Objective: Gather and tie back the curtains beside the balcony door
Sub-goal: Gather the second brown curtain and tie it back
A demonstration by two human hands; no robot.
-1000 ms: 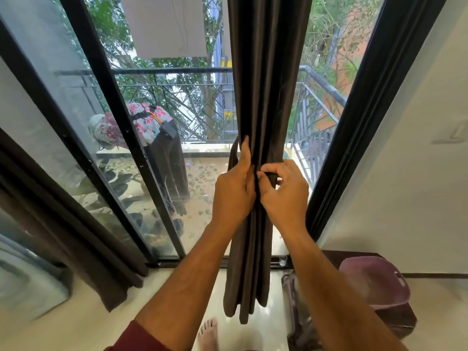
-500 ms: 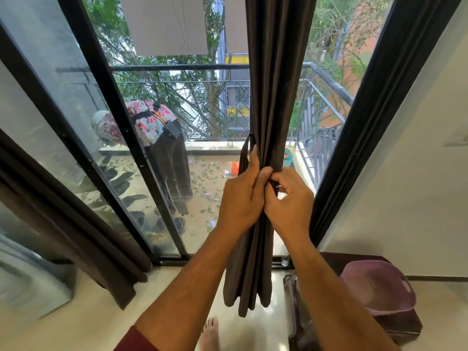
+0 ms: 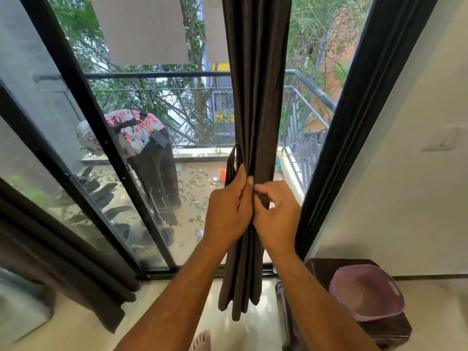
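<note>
A dark brown curtain [image 3: 255, 97] hangs bunched into a narrow column in front of the open balcony door. A dark tie-back strap [image 3: 231, 164] loops out on the curtain's left side at hand height. My left hand [image 3: 229, 211] grips the gathered folds and the strap from the left. My right hand [image 3: 277, 216] pinches the strap's end against the curtain from the right. The two hands touch at the fingertips. A second dark curtain [image 3: 63, 262] hangs at the far left.
The black door frame [image 3: 354, 122] stands close on the right. A purple plastic basin [image 3: 367, 292] sits on a dark box at lower right. A person in a floral top bends over on the balcony. My bare foot [image 3: 201, 340] shows on the floor.
Both hands have closed together on the curtain and sit slightly higher on it. The right fingers now pinch the strap end tighter against the left thumb.
</note>
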